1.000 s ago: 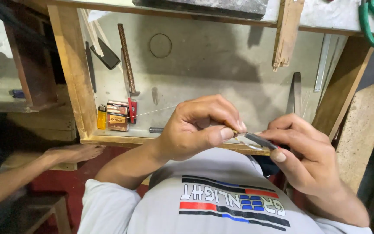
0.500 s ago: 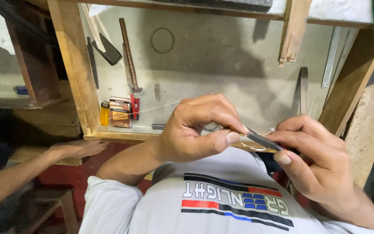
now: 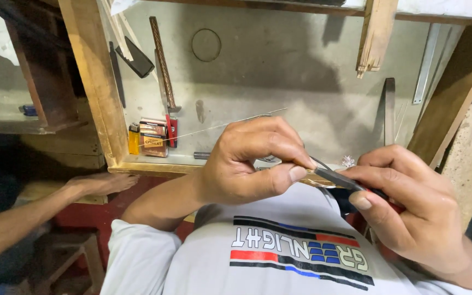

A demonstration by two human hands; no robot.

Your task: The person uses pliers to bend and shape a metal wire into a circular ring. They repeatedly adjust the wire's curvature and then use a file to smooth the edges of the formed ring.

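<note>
My left hand (image 3: 247, 164) pinches a thin metal wire (image 3: 230, 124) between thumb and forefinger, just above my white printed shirt (image 3: 279, 251). The wire runs up and to the left over the grey surface. My right hand (image 3: 411, 213) is closed around dark pliers (image 3: 338, 178). The pliers' jaws meet the wire right at my left fingertips. The pliers' handles are hidden inside my right fist.
A wooden frame (image 3: 96, 93) borders a grey concrete surface (image 3: 279, 65). On it lie a long file (image 3: 162, 60), a black tool (image 3: 135, 57), a yellow lighter (image 3: 133, 138), small packets (image 3: 154, 136), a wire ring (image 3: 206, 45) and a metal strip (image 3: 390, 109). A bare limb (image 3: 55, 207) reaches in at the lower left.
My hands stay together on the wire and pliers, with only small shifts. The view has drifted slightly, and the green handles at the top right have left it.
</note>
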